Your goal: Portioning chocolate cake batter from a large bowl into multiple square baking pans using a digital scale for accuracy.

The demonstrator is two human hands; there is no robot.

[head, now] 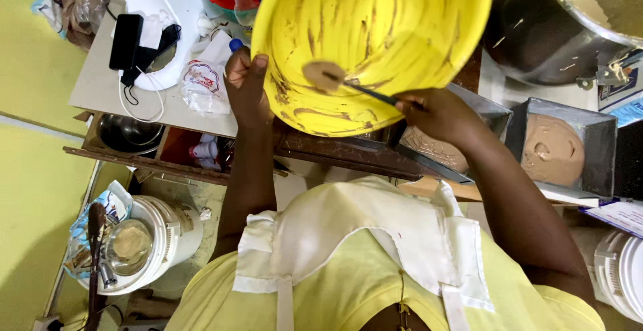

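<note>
Head view: left hand (246,86) grips the rim of a tilted yellow bowl (375,36), fingers closed on its edge. Right hand (435,113) pinches a spatula (348,84), blade pressed on the batter-smeared inside. Bowl hangs over a baking tin (492,113). A second tin (566,147) of brown batter sits on the worktop (335,153) beside it.

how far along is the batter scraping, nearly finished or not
Nearly finished. Done: the square tin on the right holds smoothed brown batter. In hand: the left hand tilts the yellow bowl while the right hand works a spatula over a second tin, which already holds batter. Left: only streaks and one blob on the spatula.
</note>
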